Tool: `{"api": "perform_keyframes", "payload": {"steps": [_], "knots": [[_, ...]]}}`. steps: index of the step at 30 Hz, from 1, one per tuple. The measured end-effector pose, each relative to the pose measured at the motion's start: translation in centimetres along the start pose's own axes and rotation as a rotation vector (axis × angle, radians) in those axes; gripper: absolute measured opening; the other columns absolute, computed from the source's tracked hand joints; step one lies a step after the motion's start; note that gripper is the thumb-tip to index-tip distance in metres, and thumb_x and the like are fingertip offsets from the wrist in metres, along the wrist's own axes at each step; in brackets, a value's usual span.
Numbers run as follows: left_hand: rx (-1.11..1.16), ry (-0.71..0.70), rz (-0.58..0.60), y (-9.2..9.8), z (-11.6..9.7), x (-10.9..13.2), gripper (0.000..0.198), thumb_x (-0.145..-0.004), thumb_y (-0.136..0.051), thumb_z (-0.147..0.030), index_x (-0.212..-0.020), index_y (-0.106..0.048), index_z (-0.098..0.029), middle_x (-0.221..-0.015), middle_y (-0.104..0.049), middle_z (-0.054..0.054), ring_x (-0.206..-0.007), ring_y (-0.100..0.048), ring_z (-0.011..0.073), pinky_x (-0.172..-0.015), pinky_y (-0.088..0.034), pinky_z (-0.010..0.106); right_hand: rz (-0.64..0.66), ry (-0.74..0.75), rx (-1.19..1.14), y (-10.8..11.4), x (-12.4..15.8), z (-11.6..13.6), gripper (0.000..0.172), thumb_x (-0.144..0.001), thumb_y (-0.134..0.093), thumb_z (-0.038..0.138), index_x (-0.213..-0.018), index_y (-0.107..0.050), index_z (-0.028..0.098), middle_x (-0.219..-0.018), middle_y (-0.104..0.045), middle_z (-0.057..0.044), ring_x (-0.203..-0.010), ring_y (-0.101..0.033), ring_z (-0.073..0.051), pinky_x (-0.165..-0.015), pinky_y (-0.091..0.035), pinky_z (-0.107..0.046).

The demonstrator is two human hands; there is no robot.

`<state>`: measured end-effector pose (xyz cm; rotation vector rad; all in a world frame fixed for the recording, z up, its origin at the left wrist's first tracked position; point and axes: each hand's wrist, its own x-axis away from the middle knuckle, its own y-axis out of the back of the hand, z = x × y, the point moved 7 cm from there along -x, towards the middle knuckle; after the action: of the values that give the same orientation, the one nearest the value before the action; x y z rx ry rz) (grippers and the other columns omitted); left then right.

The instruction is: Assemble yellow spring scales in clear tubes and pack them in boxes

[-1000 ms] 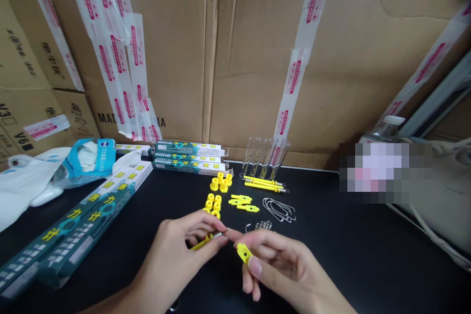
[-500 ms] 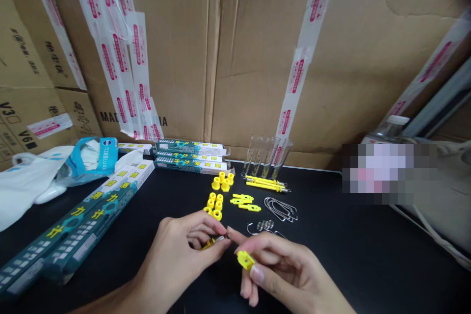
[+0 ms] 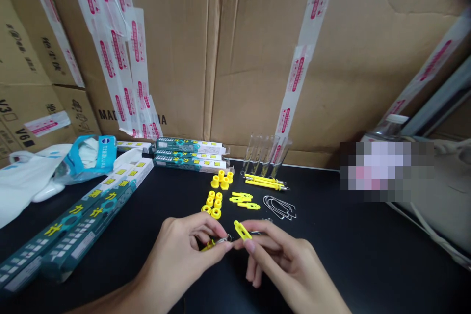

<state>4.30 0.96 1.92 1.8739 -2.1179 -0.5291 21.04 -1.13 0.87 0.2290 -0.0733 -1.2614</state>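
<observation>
My left hand [image 3: 180, 250] is closed on a yellow rod with a spring [image 3: 209, 245], pinched between thumb and fingers. A small wire loop [image 3: 228, 238] sticks out past its fingertips; most of the rod is hidden in the palm. Close beside it, my right hand [image 3: 290, 260] pinches a yellow slotted plastic tab [image 3: 243, 230] between thumb and index finger, tilted, its narrow end up. Loop and tab are apart. Beyond the hands lie more yellow slotted tabs [image 3: 249, 205], yellow rods [image 3: 265, 182], bent wire hooks [image 3: 279, 207], yellow rings [image 3: 216, 213] and flanged yellow caps [image 3: 224, 183].
Clear tubes [image 3: 264, 157] stand at the back against the cardboard wall [image 3: 253, 83]. Printed long boxes [image 3: 91, 221] lie to the left, with others stacked [image 3: 187, 162] behind. A blue-and-white packet [image 3: 90, 154] and a white bag [image 3: 29, 176] are far left; a capped bottle [image 3: 392, 127] is right.
My right hand has raised the yellow tab and turned it, so its slot now shows. The wire loop at my left fingertips is more exposed. The view has shifted slightly.
</observation>
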Motion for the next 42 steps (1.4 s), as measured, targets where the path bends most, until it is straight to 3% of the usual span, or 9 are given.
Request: {"api": "perform_keyframes", "payload": {"steps": [3,7,14,32,42], "knots": [[0.005,0.001,-0.004,0.1,0.2,-0.1,0.012,-0.070,-0.075,-0.032,-0.072,-0.073,-0.021,-0.064,-0.073,-0.002,-0.056,-0.065,0.0139,-0.050,-0.045,0.020,-0.056,0.147,0.227,0.3,0.5,1.2,0.024,-0.099,-0.055,0.036,-0.114,-0.065,0.021,-0.072,-0.076,0.000,-0.058,-0.070,-0.014,-0.061,-0.058,-0.021],[-0.016,0.004,-0.002,0.1,0.4,-0.2,0.009,-0.070,-0.074,-0.029,-0.070,-0.072,-0.020,-0.063,-0.071,-0.002,-0.056,-0.065,0.0144,-0.050,-0.047,0.020,-0.082,0.306,0.413,-0.3,1.3,2.4,0.009,-0.096,-0.057,0.027,-0.096,-0.066,0.022,-0.072,-0.077,0.001,-0.057,-0.073,-0.013,-0.059,-0.057,-0.017],[-0.050,-0.017,-0.012,0.1,0.0,-0.1,0.006,-0.071,-0.073,-0.026,-0.070,-0.072,-0.020,-0.062,-0.071,-0.002,-0.056,-0.066,0.0146,-0.049,-0.048,0.019,-0.017,0.157,0.392,-1.0,1.1,1.1,0.027,-0.100,-0.049,0.040,-0.080,-0.055,0.023,-0.062,-0.074,-0.001,-0.050,-0.069,-0.016,-0.050,-0.054,-0.021],[-0.097,-0.031,-0.033,0.1,-0.2,-0.1,0.003,-0.070,-0.070,-0.020,-0.067,-0.072,-0.020,-0.060,-0.070,-0.003,-0.054,-0.064,0.0134,-0.048,-0.047,0.018,-0.037,-0.077,0.229,-1.6,0.6,0.2,0.037,-0.091,-0.058,0.054,-0.073,-0.055,0.022,-0.058,-0.069,-0.001,-0.046,-0.064,-0.015,-0.048,-0.050,-0.021],[-0.156,-0.073,-0.054,0.1,-0.3,0.0,0.003,-0.069,-0.070,-0.021,-0.067,-0.073,-0.022,-0.057,-0.069,-0.005,-0.050,-0.062,0.0124,-0.046,-0.046,0.017,-0.010,-0.170,0.216,-2.3,0.4,-0.5,0.045,-0.089,-0.052,0.064,-0.071,-0.048,0.023,-0.051,-0.061,0.001,-0.037,-0.054,-0.010,-0.038,-0.044,-0.018]]}}
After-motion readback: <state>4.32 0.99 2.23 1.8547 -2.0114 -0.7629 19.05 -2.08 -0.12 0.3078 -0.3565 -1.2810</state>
